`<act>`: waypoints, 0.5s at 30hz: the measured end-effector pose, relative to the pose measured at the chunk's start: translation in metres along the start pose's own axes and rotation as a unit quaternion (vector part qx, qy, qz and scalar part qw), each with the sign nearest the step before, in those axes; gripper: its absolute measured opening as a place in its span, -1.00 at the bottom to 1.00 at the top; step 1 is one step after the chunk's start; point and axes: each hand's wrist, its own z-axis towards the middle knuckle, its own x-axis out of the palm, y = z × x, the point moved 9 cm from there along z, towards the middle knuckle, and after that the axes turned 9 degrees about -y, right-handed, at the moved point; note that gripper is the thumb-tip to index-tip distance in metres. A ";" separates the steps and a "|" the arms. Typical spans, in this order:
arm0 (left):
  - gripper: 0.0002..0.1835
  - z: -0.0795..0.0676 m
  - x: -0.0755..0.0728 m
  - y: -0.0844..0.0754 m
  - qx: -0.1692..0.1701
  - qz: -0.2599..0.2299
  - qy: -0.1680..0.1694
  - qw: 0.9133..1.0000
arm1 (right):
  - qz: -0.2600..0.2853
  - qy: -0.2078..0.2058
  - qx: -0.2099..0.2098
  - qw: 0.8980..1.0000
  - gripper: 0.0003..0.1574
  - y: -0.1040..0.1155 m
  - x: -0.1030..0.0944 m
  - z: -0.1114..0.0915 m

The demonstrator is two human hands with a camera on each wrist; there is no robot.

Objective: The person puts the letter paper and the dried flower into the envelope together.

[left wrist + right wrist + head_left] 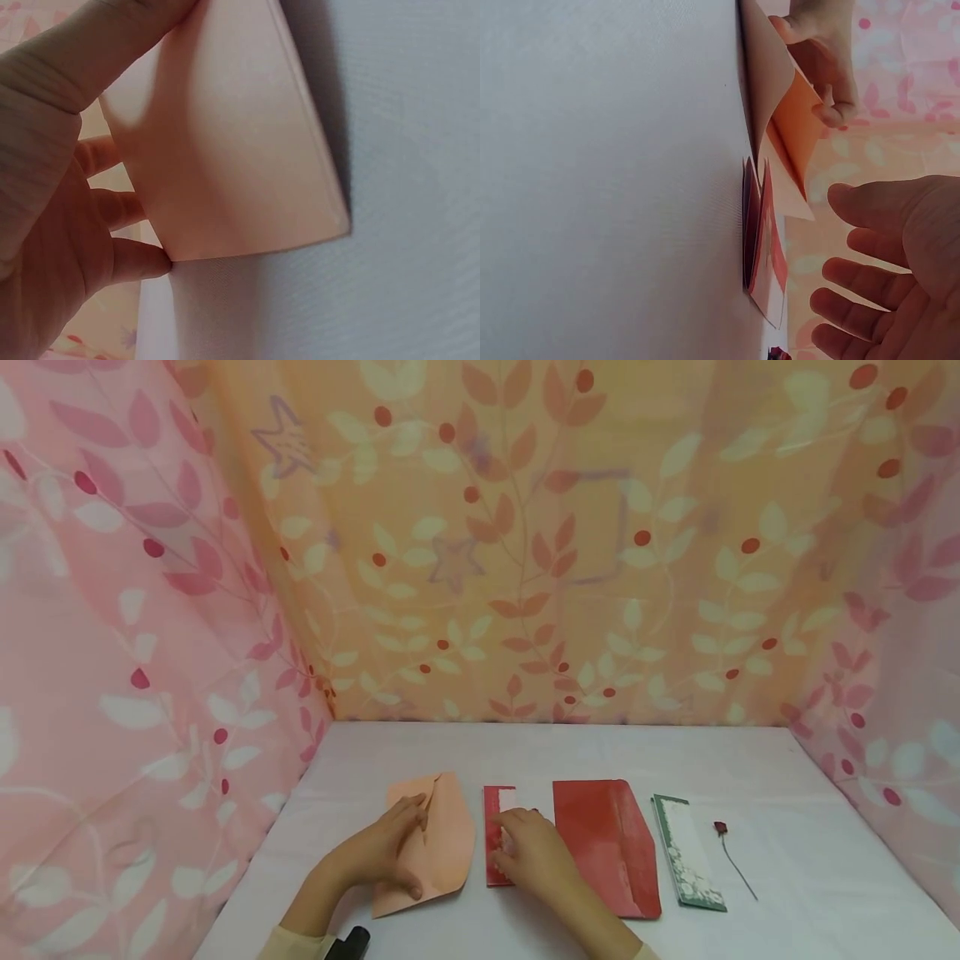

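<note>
My left hand (393, 843) grips a peach envelope (450, 852) on the left of the table, thumb low and fingers near its top. The envelope's mouth (799, 124) gapes in the right wrist view. Its pale face (240, 150) and lower corner show in the left wrist view, slightly raised along one side. Over a red and white folded card (492, 852) is my right hand (532, 852), covering part of it in the head view. In the right wrist view the fingers (855, 300) are loosely extended, holding nothing, apart from the card.
A red envelope (588, 843) lies right of the folded card. Further right are a green-bordered white card (682, 852) and a dried rose (721, 829) with a thin stem. Another dark red flower head (778, 352) shows beyond the folded card. Floral curtains (525, 568) enclose the white table (420, 743).
</note>
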 end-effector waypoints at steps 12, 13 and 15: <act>-0.08 -0.001 0.000 -0.001 -0.019 -0.019 0.011 1.000 | -0.026 0.033 0.131 0.990 -0.24 -0.028 0.002 -0.003; -0.08 -0.001 0.000 -0.001 -0.019 -0.019 0.012 1.000 | -0.031 0.034 0.139 0.989 -0.23 -0.030 0.002 -0.003; -0.08 -0.001 0.001 -0.001 -0.019 -0.017 0.013 1.000 | -0.041 0.036 0.153 0.987 -0.18 -0.033 0.002 -0.004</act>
